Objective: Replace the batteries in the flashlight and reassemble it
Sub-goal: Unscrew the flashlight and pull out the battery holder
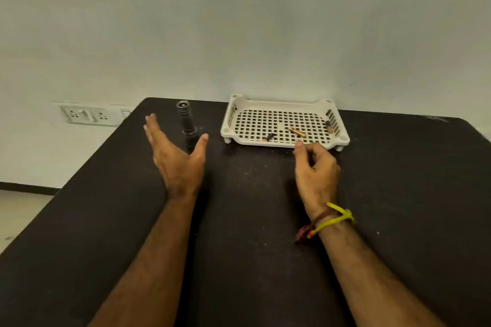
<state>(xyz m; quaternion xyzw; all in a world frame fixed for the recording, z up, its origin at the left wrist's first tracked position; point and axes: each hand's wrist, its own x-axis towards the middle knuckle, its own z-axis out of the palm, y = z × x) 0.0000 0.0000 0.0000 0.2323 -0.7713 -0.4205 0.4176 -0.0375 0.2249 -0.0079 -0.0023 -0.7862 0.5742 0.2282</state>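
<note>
A dark metal flashlight [186,119] stands upright on the black table [252,220], at the back left. My left hand [176,156] hovers just in front of it, fingers straight and thumb spread, holding nothing. A white perforated tray [284,103] sits at the back centre. In it lie a copper-coloured battery [297,132], a small dark battery [269,137] and another battery [329,127] by the right wall. My right hand [316,170] is just in front of the tray's near edge, fingers loosely curled, holding nothing.
A pale wall rises right behind the table. A white socket panel [87,115] is on the wall at the left. The table's left edge drops to a light floor [21,210].
</note>
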